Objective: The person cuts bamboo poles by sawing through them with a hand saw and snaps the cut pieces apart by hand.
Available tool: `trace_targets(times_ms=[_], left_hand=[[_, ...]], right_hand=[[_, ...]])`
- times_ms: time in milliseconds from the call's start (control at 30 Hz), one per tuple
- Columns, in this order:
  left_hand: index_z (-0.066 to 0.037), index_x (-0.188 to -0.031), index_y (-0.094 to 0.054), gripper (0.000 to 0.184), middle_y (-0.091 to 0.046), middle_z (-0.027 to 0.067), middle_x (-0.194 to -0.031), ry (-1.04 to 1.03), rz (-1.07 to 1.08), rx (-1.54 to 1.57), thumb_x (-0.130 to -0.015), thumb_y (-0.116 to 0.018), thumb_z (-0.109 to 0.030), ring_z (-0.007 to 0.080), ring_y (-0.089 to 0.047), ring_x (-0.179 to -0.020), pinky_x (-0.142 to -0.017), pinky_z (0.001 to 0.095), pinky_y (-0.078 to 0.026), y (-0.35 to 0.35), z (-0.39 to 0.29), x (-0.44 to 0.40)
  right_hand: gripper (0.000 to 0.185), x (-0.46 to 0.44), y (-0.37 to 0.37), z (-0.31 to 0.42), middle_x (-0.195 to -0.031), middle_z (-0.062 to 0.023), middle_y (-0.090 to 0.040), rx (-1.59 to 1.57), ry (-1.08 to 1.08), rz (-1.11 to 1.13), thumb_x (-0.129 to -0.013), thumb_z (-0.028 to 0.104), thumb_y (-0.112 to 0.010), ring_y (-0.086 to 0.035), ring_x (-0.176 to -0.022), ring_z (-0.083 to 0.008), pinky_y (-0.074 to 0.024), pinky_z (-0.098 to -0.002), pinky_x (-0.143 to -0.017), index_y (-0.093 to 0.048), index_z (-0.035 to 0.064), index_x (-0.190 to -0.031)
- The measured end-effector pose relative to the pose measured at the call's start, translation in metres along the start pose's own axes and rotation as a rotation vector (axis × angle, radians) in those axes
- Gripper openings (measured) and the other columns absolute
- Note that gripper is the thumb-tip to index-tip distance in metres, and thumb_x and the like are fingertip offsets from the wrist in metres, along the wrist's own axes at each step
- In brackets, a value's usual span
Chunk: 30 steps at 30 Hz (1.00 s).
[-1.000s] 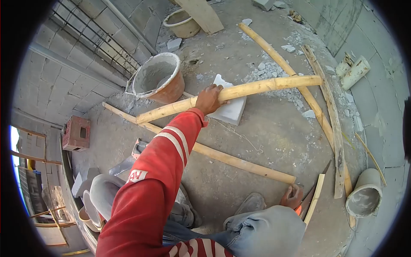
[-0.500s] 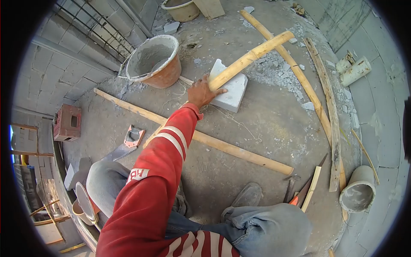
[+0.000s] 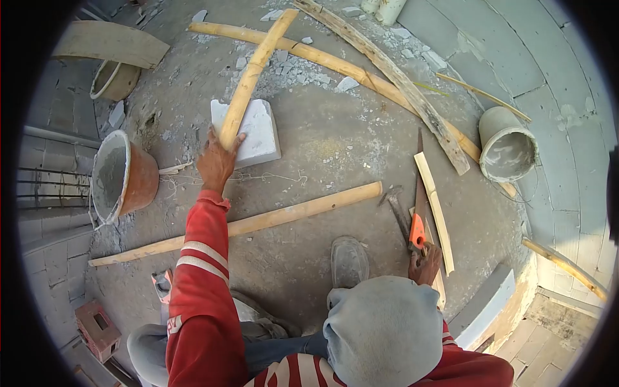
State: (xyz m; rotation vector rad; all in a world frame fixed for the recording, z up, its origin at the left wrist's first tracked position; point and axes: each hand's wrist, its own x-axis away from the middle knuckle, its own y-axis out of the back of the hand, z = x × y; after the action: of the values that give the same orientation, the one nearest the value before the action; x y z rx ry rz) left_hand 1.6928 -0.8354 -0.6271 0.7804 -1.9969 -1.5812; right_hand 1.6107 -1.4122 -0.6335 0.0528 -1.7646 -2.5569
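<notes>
My left hand [image 3: 218, 162] is closed around the near part of a bamboo piece [image 3: 256, 72]. That piece rests across a white block [image 3: 263, 138], its far end over a longer bamboo pole [image 3: 335, 63]. My sleeve hides whatever continues below the hand. On the right, my right hand [image 3: 425, 263] has its fingers curled at the orange handle of a handsaw [image 3: 418, 233], whose blade points away from me along the floor. Beside it lie a hammer [image 3: 396, 209] and a narrow split bamboo strip [image 3: 436, 209].
Another bamboo pole [image 3: 303, 211] crosses the floor before my feet. An orange bucket [image 3: 140, 177] with grey residue stands left; a second saw's handle [image 3: 162, 284] shows below. A weathered plank [image 3: 387, 77], broken chips and a tipped grey bucket [image 3: 506, 145] lie rightward. A brick-red crate [image 3: 98, 329] sits lower left.
My view has turned to the right. My right hand has come into view and taken the orange handle of the handsaw. My left hand still grips the bamboo piece on the block.
</notes>
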Motion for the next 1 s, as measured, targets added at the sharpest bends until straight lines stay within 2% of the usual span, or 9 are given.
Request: trace_targets(times_ms=[100,167,267,467,500,533,667,833,1000], left_hand=[[-0.003,-0.154,-0.037,0.106,-0.066,0.0286,-0.124,-0.125,0.026,0.111,-0.083,-0.06,-0.079,0.0453,-0.07,-0.104,-0.082,0.0531,-0.057,-0.008,-0.025,-0.003],[-0.007,-0.152,-0.039,0.102,-0.071,0.0218,-0.111,-0.164,-0.043,0.161,-0.083,-0.06,-0.079,0.0429,-0.072,-0.094,-0.076,0.052,-0.058,-0.007,-0.032,0.002],[-0.005,-0.147,-0.046,0.1,-0.068,0.0234,-0.12,0.009,0.026,0.088,-0.083,-0.059,-0.08,0.0434,-0.071,-0.101,-0.082,0.052,-0.057,0.016,-0.041,0.013],[-0.004,-0.108,-0.072,0.079,-0.074,0.0196,-0.091,0.117,-0.056,-0.053,-0.09,-0.05,-0.078,0.0377,-0.074,-0.082,-0.069,0.0467,-0.059,0.011,-0.015,0.026],[-0.005,-0.101,-0.074,0.077,-0.073,0.0193,-0.085,0.06,-0.039,-0.06,-0.092,-0.048,-0.077,0.0371,-0.074,-0.079,-0.067,0.0462,-0.058,0.008,-0.008,0.025],[-0.006,-0.094,-0.076,0.075,-0.073,0.0191,-0.079,0.001,-0.023,-0.066,-0.094,-0.046,-0.075,0.0364,-0.074,-0.075,-0.064,0.0457,-0.058,0.007,-0.002,0.023],[-0.006,-0.089,-0.078,0.077,-0.072,0.0202,-0.077,-0.027,0.014,-0.042,-0.095,-0.043,-0.075,0.0352,-0.074,-0.076,-0.065,0.0455,-0.057,0.017,0.01,0.005],[-0.003,-0.09,-0.077,0.087,-0.073,0.0198,-0.08,-0.176,0.087,-0.023,-0.094,-0.037,-0.08,0.0348,-0.073,-0.078,-0.071,0.0457,-0.057,0.019,0.021,-0.022],[-0.005,-0.085,-0.077,0.088,-0.073,0.0176,-0.078,-0.147,0.043,-0.026,-0.093,-0.037,-0.082,0.0327,-0.073,-0.075,-0.07,0.0442,-0.056,0.012,-0.001,-0.021]], right_hand=[[0.052,-0.014,0.005,0.001,-0.117,-0.0155,-0.053,0.02,0.068,0.018,-0.077,0.009,-0.077,-0.052,-0.113,-0.0367,-0.0401,-0.0494,-0.098,-0.055,0.0067,-0.125],[0.058,-0.026,0.001,0.002,-0.116,-0.0147,-0.054,0.039,0.155,0.082,-0.073,0.013,-0.083,-0.052,-0.116,-0.0364,-0.0409,-0.0511,-0.097,-0.055,0.0087,-0.124],[0.057,-0.043,-0.004,0.006,-0.114,-0.015,-0.053,0.124,0.098,0.088,-0.072,0.015,-0.086,-0.053,-0.112,-0.037,-0.0438,-0.0509,-0.093,-0.056,0.0085,-0.119],[0.052,-0.042,-0.021,-0.017,-0.109,-0.0175,-0.053,0.15,0.02,0.133,-0.072,0.018,-0.087,-0.056,-0.102,-0.0394,-0.0477,-0.0492,-0.085,-0.056,0.0069,-0.111],[0.048,-0.041,-0.037,-0.053,-0.101,-0.0145,-0.056,0.224,0.148,0.152,-0.082,0.031,-0.083,-0.06,-0.09,-0.0313,-0.0494,-0.0426,-0.075,-0.057,0.0054,-0.113],[0.048,-0.039,-0.034,-0.055,-0.099,-0.014,-0.055,0.203,0.135,0.144,-0.083,0.032,-0.082,-0.06,-0.088,-0.0303,-0.0489,-0.0418,-0.074,-0.057,0.0052,-0.113],[0.049,-0.031,-0.01,-0.028,-0.092,-0.0118,-0.055,-0.082,0.088,0.118,-0.086,0.037,-0.079,-0.058,-0.079,-0.0265,-0.0468,-0.0384,-0.068,-0.056,0.0045,-0.114],[0.05,-0.024,0.018,0.038,-0.082,-0.0091,-0.054,-0.784,-0.002,0.218,-0.09,0.043,-0.075,-0.056,-0.069,-0.0218,-0.0443,-0.0341,-0.061,-0.055,0.0035,-0.115],[0.053,-0.032,0.019,0.136,-0.073,-0.0063,-0.052,-1.255,0.095,0.39,-0.094,0.048,-0.07,-0.053,-0.058,-0.017,-0.0417,-0.0299,-0.053,-0.054,0.0026,-0.115]])
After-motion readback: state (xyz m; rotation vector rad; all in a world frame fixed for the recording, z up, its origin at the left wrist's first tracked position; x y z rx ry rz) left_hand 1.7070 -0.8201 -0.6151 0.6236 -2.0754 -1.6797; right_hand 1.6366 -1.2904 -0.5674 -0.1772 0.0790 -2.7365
